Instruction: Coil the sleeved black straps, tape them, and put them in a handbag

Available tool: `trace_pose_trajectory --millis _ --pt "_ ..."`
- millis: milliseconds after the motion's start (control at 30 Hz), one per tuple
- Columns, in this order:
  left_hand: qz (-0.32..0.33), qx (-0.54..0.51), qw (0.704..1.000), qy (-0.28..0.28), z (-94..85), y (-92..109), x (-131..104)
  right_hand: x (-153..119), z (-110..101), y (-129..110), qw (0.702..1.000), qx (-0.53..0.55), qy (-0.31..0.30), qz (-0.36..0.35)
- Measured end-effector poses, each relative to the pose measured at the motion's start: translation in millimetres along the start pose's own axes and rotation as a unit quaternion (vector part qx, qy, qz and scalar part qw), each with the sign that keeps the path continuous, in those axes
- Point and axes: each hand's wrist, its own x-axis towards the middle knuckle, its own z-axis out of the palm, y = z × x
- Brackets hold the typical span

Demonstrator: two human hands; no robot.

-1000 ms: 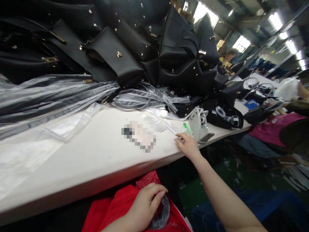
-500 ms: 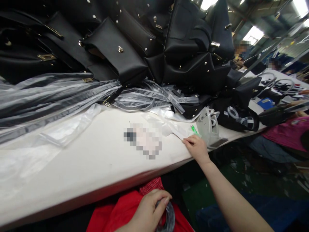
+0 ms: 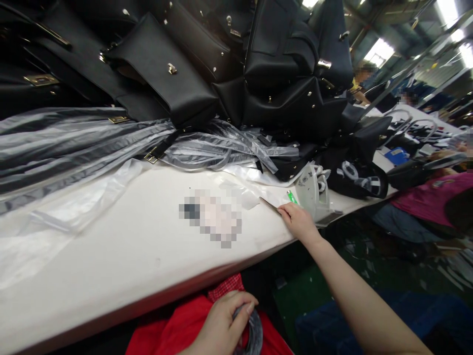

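My right hand (image 3: 298, 221) is over the white table, thumb and fingers pinched on the end of a thin, flat, narrow strip (image 3: 269, 204); its exact kind is unclear. The strip points left, beside a piece of clear plastic film (image 3: 246, 199). A green object (image 3: 291, 197) and a white plastic holder (image 3: 314, 195) are just beyond this hand. Low in front of my red clothing, my left hand (image 3: 231, 318) is closed around a dark, shiny ring-shaped coil (image 3: 254, 333), partly hidden by the fingers.
Black handbags (image 3: 173, 74) are heaped along the back of the white table (image 3: 121, 251). Plastic-wrapped straps (image 3: 88, 143) lie in front of them at left. A pixelated patch (image 3: 214, 217) covers something on the table. A person in a pink top (image 3: 432, 202) is at right.
The thin strip in my right hand has turned and now shows a darker side or edge. My left hand still holds the coil. The whole view has shifted slightly.
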Motion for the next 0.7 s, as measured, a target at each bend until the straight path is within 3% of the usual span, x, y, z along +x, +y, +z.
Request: trace_pose_trajectory --millis 100,300,467,700 --pt "0.001 0.002 1.0 0.0 0.4 0 0 5 -3 -6 0.999 -0.031 -0.019 -0.003" --pt "0.017 0.003 1.0 0.006 3.2 2 -3 17 -6 -20 0.993 -0.078 -0.061 0.069" --pt "0.023 -0.002 1.0 0.015 4.6 9 -9 27 -2 -31 0.978 -0.172 -0.09 0.078" --pt "0.026 0.017 0.999 0.03 10.6 14 -17 33 0 -47 0.975 -0.203 -0.061 0.06"
